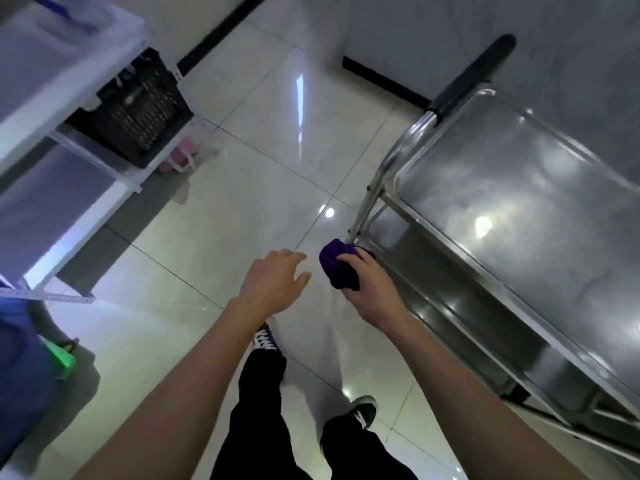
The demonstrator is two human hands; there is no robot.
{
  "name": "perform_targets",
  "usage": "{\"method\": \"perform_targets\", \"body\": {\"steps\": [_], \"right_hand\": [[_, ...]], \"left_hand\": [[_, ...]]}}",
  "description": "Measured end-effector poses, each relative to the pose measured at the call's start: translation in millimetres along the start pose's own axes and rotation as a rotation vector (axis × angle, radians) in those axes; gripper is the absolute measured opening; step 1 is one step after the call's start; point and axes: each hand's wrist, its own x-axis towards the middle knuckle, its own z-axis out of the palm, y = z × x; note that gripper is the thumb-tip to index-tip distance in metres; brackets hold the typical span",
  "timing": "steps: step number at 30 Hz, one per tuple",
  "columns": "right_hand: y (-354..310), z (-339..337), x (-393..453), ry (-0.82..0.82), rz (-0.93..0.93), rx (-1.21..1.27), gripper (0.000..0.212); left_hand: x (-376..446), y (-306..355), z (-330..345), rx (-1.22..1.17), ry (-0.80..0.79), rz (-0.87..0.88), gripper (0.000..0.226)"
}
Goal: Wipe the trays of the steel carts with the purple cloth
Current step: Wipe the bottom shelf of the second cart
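Floor (pixel 263 188): open tile from 6 to 12 o'clock, a wide lane between rack and cart.
Steel cart (pixel 519 209): blocks 1 to 5 o'clock; top tray bare, reachable from above.
Cart handle (pixel 474 74): black bar jutting at 1 o'clock, bars the far end.
Cart corner post (pixel 367 202): upright at 3 o'clock, just beside the cloth-holding right hand (pixel 370 285).
Lower tray (pixel 450 306): narrow side gap under the top tray.
White rack (pixel 69 109): closes 9 to 11 o'clock, black crate (pixel 138 109) inside.
Blue bin (pixel 24 368): at 8 o'clock.
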Motion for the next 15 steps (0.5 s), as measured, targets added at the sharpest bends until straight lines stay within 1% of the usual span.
{"method": "perform_targets", "body": {"steps": [3, 8, 12, 15], "right_hand": [[-54, -1, 45, 0.003, -0.059, -0.029, 0.064], [-141, -12, 122, 0.026, -0.116, -0.044, 0.063], [-187, -28, 170, 0.084, -0.146, -0.012, 0.064], [-203, -43, 200, 0.129, -0.159, 0.003, 0.064]], "left_hand": [[13, -55, -43, -0.006, 0.028, -0.013, 0.051], [39, -133, -126, 0.001, 0.127, -0.068, 0.050], [69, -160, -182, 0.028, 0.176, -0.049, 0.048], [95, -165, -212, 0.046, 0.195, -0.020, 0.047]]}}
